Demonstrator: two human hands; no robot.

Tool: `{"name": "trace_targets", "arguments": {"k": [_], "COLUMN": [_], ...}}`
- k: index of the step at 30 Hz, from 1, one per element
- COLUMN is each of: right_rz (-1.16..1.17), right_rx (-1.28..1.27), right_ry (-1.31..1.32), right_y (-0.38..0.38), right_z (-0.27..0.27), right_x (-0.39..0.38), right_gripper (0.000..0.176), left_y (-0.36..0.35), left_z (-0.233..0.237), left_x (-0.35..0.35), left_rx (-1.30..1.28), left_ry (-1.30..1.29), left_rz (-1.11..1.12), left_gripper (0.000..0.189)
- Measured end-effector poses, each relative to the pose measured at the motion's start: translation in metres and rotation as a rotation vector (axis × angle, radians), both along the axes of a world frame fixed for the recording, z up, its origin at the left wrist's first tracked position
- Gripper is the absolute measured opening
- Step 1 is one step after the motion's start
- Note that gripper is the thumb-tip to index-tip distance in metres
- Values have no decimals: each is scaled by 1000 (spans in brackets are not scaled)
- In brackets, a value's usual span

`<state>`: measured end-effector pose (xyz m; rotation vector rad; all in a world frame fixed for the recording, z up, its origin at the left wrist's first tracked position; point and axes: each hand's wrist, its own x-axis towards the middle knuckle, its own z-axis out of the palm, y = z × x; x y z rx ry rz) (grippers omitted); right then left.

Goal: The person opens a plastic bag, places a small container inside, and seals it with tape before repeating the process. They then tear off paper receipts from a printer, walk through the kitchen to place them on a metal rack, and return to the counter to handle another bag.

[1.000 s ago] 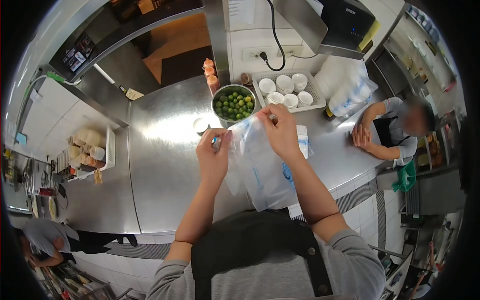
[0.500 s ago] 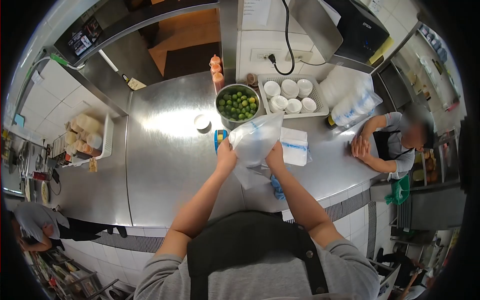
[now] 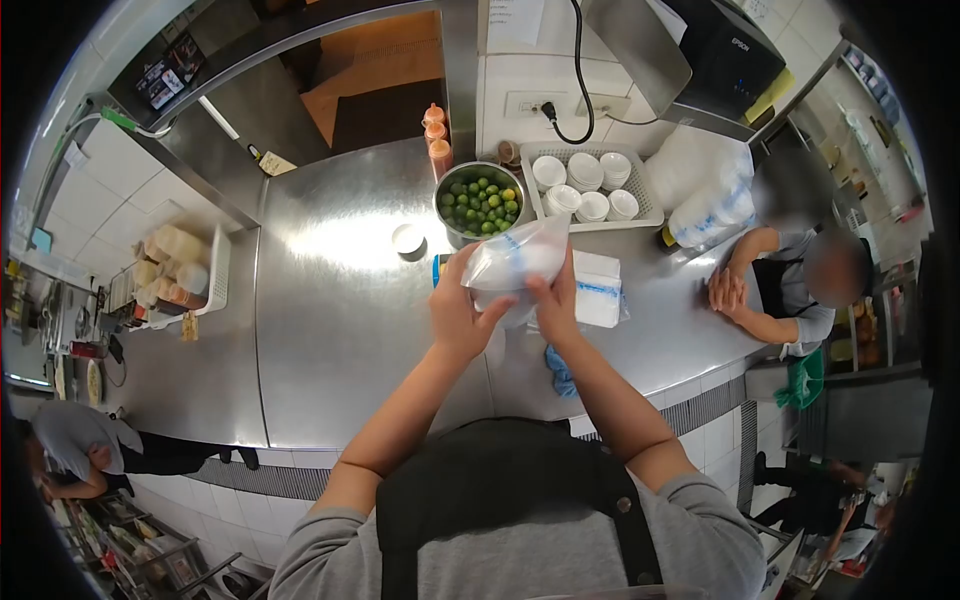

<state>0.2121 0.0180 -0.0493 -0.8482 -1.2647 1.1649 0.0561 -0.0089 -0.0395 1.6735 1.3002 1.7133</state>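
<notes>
The bag [image 3: 515,260] is clasped from both sides, left hand [image 3: 460,318] and right hand [image 3: 556,308] closed around it. Judged light, limp, slippery film; best taken at its gathered edges.

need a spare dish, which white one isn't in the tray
The white dish alone on the counter, left of the lime bowl; others sit in the tray.

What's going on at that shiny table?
A person stands at a steel counter, holding a clear plastic bag bunched up between the left hand and right hand. It is just in front of a metal bowl of green limes. A flat white pack lies beside it. Another person leans on the counter's right edge, hands together.
</notes>
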Motion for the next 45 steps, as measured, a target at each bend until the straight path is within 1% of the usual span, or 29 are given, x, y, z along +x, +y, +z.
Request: {"name": "trace_targets", "arguments": {"k": [1, 2, 3, 5, 6, 7, 8, 9, 12, 14, 15, 16, 17, 18, 20, 23, 26, 29, 30, 31, 32, 34, 37, 40, 42, 43, 45], "right_rz": [-43, -84, -123, 27, 55, 83, 66, 48, 41, 47, 45, -5, -58, -112, -154, -186, -253, -299, -265, -231, -244, -248, 48, 104, 138, 130, 107], "right_rx": [46, 92, 137, 170, 166, 164, 149, 137, 204, 184, 171, 185, 195, 196, 178, 147, 302, 212, 187, 165, 101, -20, -176, 23, 158, 179, 234], "right_ry": [-60, -122, -184, -451, -500, -549, -515, -482, -600, -689, -730, -930, -1131, -1333, -1261, -1383, -1344, -1179, -1182, -1183, -1165, -1122, -607, -312, -158, -200, -280], "right_y": [-1, -1, 1, 13, 10, 8, 4, 0, -5, -11, -17, -27, -43, -62, -100, -148, -147, -110, -100, -91, -85, -83, -77, -94, -106, -112, -117], "right_z": [-17, -41, -65, -114, -120, -126, -123, -120, -129, -137, -138, -132, -125, -116, -110, -130, -165, -155, -150, -146, -133, -79, 5, 79, 113, 124, 139], "right_x": [-3, -4, -5, 12, 16, 19, 15, 14, 19, 29, 35, 43, 56, 69, 96, 124, 140, 118, 111, 103, 93, 73, 83, 91, 93, 92, 84], "right_gripper": [74, 76, 78, 82, 84, 86, 88, 90, 94, 92, 91, 89, 86, 84, 79, 71, 45, 27, 28, 29, 30, 34, 44, 52, 56, 56, 55], "left_y": [4, 7, 8, 9, 9, 10, 11, 10, 2, -3, -10, -19, -30, -48, -92, -150, -160, -135, -123, -112, -101, -83, -61, -51, -47, -46, -43], "left_z": [-7, -19, -28, -43, -59, -78, -92, -99, -119, -128, -129, -129, -130, -126, -124, -121, -97, -64, -43, -25, -5, 40, 69, 90, 101, 105, 111], "left_x": [7, 15, 18, 21, 20, 18, 17, 16, 10, 3, -4, -13, -21, -28, -40, -45, -37, -24, -18, -10, -2, 8, 16, 25, 40, 46, 54], "left_rx": [-38, -70, -52, -20, -26, -31, -32, -56, -132, -187, -211, -231, -251, -299, -370, -492, -446, -335, -249, -156, -60, 49, 146, 207, 205, 207, 219], "left_ry": [-21, -138, -127, -103, -69, -35, -1, -16, -37, -12, 54, 122, 189, 142, 76, -3, 42, 112, 136, 122, 110, 148, 34, 45, -119, -202, -240], "left_rz": [15, 43, 53, 73, 81, 87, 93, 75, 36, 21, 22, 23, 23, 7, -26, -62, -223, -241, -276, -289, -298, -292, -323, -357, -419, -449, -480], "left_gripper": [60, 65, 64, 64, 63, 62, 61, 59, 52, 44, 39, 33, 28, 23, 17, 15, 19, 21, 19, 26, 35, 63, 91, 114, 121, 124, 127]}}
